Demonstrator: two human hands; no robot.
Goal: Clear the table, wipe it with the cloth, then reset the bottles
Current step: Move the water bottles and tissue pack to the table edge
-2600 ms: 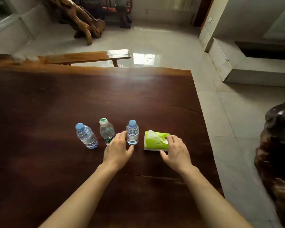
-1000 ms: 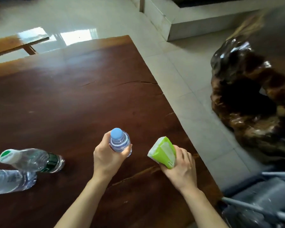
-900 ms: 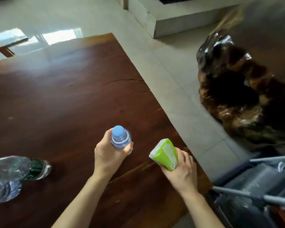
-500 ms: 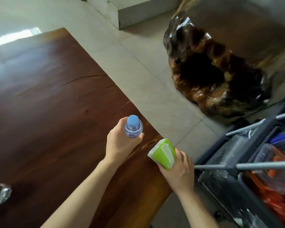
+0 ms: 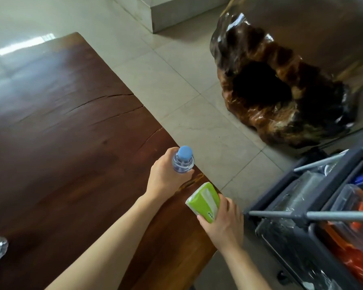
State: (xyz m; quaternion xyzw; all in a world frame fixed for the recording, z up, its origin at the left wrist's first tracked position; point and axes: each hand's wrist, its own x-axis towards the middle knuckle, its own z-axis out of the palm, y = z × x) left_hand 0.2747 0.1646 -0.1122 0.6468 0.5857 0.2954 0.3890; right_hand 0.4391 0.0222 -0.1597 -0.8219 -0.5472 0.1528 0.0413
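Green tissue pack (image 5: 203, 200) is sitting gripped in the right hand (image 5: 223, 223) beside the table (image 5: 71, 132) edge; the left hand (image 5: 166, 176) is clutching a blue-capped bottle (image 5: 182, 161), its base hidden.

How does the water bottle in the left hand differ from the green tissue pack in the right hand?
The water bottle is clear, round and blue-capped; the tissue pack is opaque green and boxy. The bottle is upright, the pack tilted. Both are gripped off the table, by left hand and right hand.
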